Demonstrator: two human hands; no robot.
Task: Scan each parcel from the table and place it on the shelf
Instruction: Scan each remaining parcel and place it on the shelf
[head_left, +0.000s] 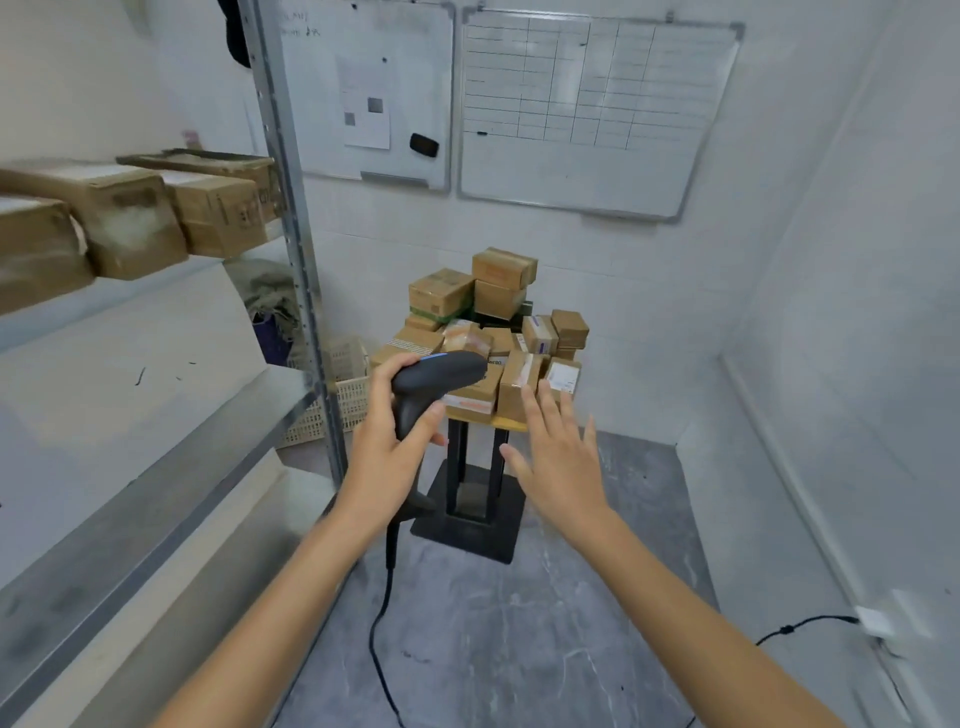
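Left hand (387, 452): fingers wrapped round the scanner (434, 382) handle, in front of the table (511, 423).
Right hand (558, 457): fingers spread, holding nothing, apparently short of the table.
Parcels (488, 338): heaped on the table.

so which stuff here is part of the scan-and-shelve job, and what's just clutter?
Job:
scanner, gripped by left hand
right hand, open, empty
parcels piled on table
shelf, boxes on its upper level

Lying about:
whiteboards
basket
floor cable
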